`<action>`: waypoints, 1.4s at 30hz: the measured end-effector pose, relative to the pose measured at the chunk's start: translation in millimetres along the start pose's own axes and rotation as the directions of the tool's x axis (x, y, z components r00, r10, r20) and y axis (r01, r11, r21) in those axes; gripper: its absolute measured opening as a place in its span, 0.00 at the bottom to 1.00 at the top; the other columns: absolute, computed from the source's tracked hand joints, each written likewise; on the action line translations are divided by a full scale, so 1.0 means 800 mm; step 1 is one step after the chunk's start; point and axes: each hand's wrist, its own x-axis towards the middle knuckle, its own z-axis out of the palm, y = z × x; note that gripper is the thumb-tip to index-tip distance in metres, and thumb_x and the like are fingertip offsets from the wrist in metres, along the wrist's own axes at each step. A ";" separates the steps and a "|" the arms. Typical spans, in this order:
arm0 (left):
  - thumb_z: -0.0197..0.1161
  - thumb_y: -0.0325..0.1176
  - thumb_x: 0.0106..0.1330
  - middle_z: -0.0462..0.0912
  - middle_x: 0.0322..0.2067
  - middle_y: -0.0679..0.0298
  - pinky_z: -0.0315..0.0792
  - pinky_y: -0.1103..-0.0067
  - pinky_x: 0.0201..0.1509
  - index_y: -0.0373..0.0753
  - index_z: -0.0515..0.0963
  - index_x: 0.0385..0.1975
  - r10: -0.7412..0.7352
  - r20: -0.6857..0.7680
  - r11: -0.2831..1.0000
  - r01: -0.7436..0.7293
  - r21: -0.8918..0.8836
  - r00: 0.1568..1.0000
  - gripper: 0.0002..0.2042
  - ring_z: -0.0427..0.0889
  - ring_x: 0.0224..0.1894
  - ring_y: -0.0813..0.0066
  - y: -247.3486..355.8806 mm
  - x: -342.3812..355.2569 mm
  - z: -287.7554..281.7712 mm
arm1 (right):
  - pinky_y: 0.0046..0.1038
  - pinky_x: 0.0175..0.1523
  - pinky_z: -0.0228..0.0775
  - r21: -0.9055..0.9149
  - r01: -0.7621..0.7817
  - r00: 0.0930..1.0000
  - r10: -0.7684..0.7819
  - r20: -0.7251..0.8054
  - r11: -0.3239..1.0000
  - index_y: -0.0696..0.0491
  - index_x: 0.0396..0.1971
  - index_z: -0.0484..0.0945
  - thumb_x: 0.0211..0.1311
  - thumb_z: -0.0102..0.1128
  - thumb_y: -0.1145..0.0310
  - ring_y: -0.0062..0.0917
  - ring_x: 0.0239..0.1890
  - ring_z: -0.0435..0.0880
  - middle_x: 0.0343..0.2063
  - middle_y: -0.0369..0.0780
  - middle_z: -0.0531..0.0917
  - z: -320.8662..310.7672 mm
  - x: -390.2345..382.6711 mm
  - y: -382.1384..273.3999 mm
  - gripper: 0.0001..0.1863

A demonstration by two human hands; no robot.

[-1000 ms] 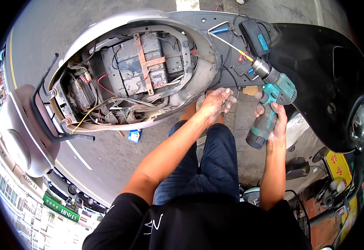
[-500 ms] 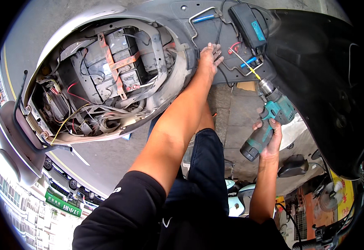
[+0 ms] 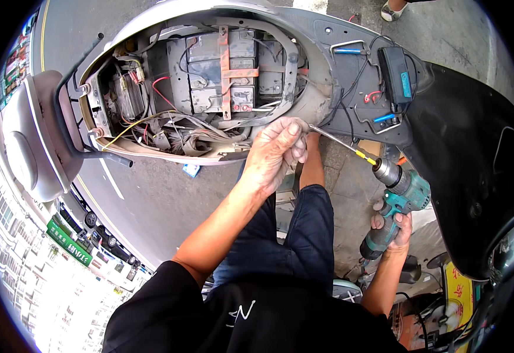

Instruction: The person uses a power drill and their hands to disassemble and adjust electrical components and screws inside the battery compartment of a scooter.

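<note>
Drill (image 3: 408,194) is held at right of frame, grip wrapped by curled fingers of the right hand (image 3: 400,236), its long bit (image 3: 342,143) slanted up-left to end right by the left hand (image 3: 273,152) near frame centre, where fingers are bunched, whether pinching the tip cannot be told.

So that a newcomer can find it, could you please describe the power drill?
Start at the scooter's grey footboard, right of the strapped batteries. Below it in the picture, the person's right hand grips the drill. Its teal-and-black body and yellow-banded bit set it apart from the blue-handled rods.
</note>
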 end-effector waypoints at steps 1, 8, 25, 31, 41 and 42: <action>0.59 0.39 0.66 0.75 0.25 0.66 0.76 0.79 0.34 0.35 0.75 0.37 0.052 -0.041 0.998 -0.054 -0.040 0.998 0.11 0.74 0.24 0.78 0.016 -0.004 -0.011 | 0.31 0.27 0.74 -0.013 -0.032 0.999 0.032 0.027 0.999 0.65 0.51 0.66 0.47 0.59 0.66 0.35 0.23 0.79 0.35 0.53 0.79 0.010 0.006 -0.004 0.30; 0.58 0.42 0.66 0.80 0.39 0.54 0.82 0.71 0.41 0.36 0.74 0.38 0.109 -0.236 0.972 -0.153 -0.179 0.966 0.13 0.83 0.41 0.61 0.055 -0.005 -0.057 | 0.30 0.29 0.76 -0.256 -0.043 0.996 0.060 0.059 0.966 0.66 0.51 0.65 0.44 0.62 0.67 0.34 0.24 0.81 0.35 0.53 0.80 0.105 0.058 -0.002 0.33; 0.60 0.45 0.64 0.81 0.35 0.58 0.77 0.74 0.41 0.37 0.75 0.38 0.304 -0.307 0.899 -0.378 -0.219 0.902 0.16 0.81 0.37 0.69 0.100 0.003 -0.099 | 0.31 0.33 0.72 -0.105 -0.252 0.963 0.260 0.065 0.962 0.60 0.52 0.66 0.52 0.61 0.65 0.28 0.24 0.77 0.37 0.48 0.80 0.188 0.081 0.042 0.28; 0.60 0.45 0.64 0.81 0.36 0.58 0.76 0.72 0.44 0.37 0.75 0.39 0.285 -0.246 0.885 -0.353 -0.304 0.927 0.16 0.81 0.38 0.69 0.112 0.006 -0.110 | 0.32 0.38 0.72 -0.482 -0.039 0.996 0.074 0.054 0.875 0.58 0.51 0.66 0.48 0.64 0.65 0.29 0.28 0.78 0.36 0.46 0.79 0.214 0.091 0.053 0.29; 0.54 0.51 0.67 0.73 0.53 0.51 0.64 0.67 0.62 0.35 0.61 0.60 0.136 -0.024 0.953 -0.137 -0.269 0.990 0.29 0.72 0.55 0.64 0.133 0.023 -0.095 | 0.31 0.32 0.68 -0.109 -0.022 0.970 0.047 0.239 0.994 0.58 0.49 0.68 0.49 0.63 0.62 0.25 0.21 0.76 0.32 0.42 0.81 0.193 0.124 0.030 0.28; 0.54 0.50 0.68 0.73 0.53 0.51 0.63 0.68 0.63 0.35 0.62 0.60 0.050 -0.101 0.985 -0.066 -0.160 0.994 0.28 0.72 0.56 0.64 0.122 0.032 -0.098 | 0.30 0.32 0.67 -0.083 0.005 0.969 0.016 0.246 0.997 0.58 0.49 0.68 0.49 0.63 0.61 0.24 0.20 0.75 0.32 0.42 0.81 0.202 0.127 0.029 0.27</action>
